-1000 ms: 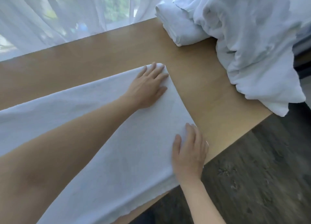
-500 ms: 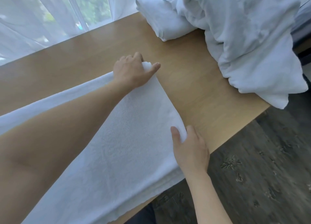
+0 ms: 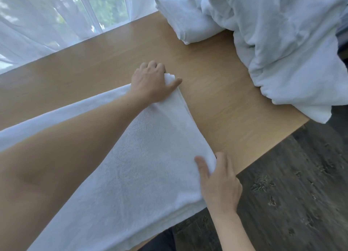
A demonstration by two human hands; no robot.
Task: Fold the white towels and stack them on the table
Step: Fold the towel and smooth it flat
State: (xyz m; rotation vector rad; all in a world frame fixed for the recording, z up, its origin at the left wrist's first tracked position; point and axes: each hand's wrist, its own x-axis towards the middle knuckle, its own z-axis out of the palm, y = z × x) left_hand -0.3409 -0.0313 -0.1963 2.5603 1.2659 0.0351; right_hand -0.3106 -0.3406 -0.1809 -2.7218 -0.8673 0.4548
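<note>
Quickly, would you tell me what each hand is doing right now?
Left hand: grips the far corner of the towel.
Right hand: pinches the towel's near corner.

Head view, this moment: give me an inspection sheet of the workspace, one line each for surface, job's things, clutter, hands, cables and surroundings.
Surface: wooden table, bare in the middle.
Job's things: long white towel lying flat across the near table, its right end at the hands; folded towel stack at the far edge; heap of unfolded towels at the right, hanging over the table corner.
Clutter: nothing seen.
Hands: left hand grips the towel's far corner; right hand pinches its near corner, thumb on top.
Cables: nothing seen.
Surroundings: sheer white curtain over a window behind the table; dark wood-look floor at the right.
</note>
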